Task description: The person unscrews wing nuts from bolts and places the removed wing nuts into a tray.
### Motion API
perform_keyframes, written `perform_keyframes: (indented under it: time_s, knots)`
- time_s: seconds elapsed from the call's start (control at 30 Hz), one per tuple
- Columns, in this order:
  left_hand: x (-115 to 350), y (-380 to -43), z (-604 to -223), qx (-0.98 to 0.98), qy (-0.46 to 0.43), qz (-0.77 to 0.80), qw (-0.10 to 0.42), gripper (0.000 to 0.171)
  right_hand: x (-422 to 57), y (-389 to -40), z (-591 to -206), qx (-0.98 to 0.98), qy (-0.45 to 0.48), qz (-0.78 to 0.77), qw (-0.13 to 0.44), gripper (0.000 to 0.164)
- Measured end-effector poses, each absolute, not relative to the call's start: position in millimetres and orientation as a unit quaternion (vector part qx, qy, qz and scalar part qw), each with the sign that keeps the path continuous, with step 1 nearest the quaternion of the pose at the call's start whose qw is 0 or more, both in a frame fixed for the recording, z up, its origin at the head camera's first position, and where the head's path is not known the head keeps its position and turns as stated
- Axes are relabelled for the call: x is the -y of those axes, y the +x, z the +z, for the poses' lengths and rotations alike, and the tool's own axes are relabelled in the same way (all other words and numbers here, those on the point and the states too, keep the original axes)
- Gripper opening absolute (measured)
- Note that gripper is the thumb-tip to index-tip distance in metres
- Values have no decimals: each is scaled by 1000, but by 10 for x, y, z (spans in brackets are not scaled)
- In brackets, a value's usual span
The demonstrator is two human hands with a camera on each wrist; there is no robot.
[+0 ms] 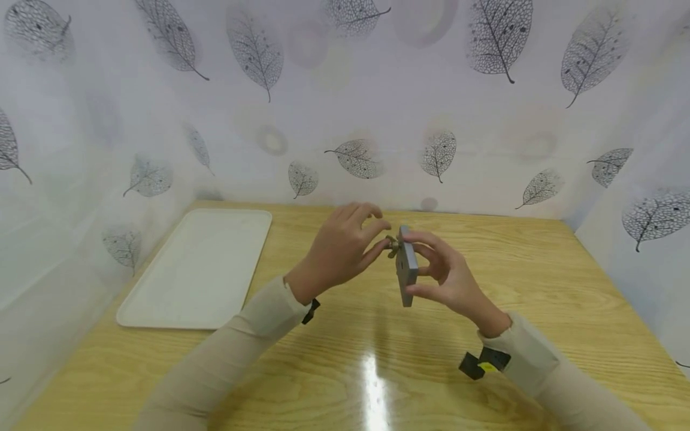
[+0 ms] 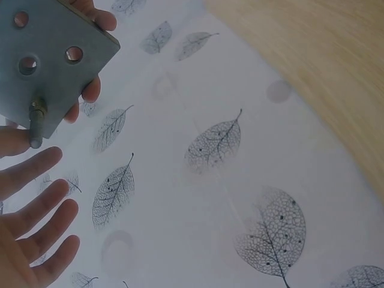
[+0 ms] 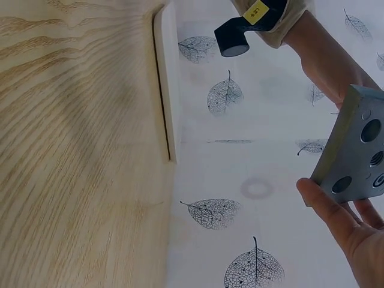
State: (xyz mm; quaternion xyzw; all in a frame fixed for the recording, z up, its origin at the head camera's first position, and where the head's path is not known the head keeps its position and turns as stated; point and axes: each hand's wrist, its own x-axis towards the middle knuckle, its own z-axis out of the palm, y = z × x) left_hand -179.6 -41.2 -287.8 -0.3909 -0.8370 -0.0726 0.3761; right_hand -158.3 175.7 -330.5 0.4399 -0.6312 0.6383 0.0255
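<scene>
My right hand holds a thick grey metal plate on edge above the table, thumb and fingers gripping its edges. Several round holes pierce the plate, as the left wrist view shows. From the face turned to my left hand a bolt sticks out near one corner, with a brass-coloured wing nut on it. The left thumb touches the bolt's end, while the other fingers are spread and hold nothing. In the right wrist view, the plate shows its other face.
A white tray lies on the wooden table at the left. A leaf-patterned white curtain hangs behind the table and along both sides. Small black cameras are strapped at the wrists.
</scene>
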Motion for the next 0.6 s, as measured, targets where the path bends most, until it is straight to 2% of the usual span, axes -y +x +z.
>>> perform_keyframes:
  time_s: [0.17,0.43,0.6]
  knots:
    - [415,-1797,-2887,835,-392,-80,378,19,-1747,-1571,-3305,626,448,637,28,66]
    - [431,-1730,-2891,798,-426,-103,414,19,-1757,-1572,-3296,627,446,637,32,66]
    - [433,-1717,-2908,806,-431,-101,392,29,-1756,-1575,-3290,629,445,637,37,67]
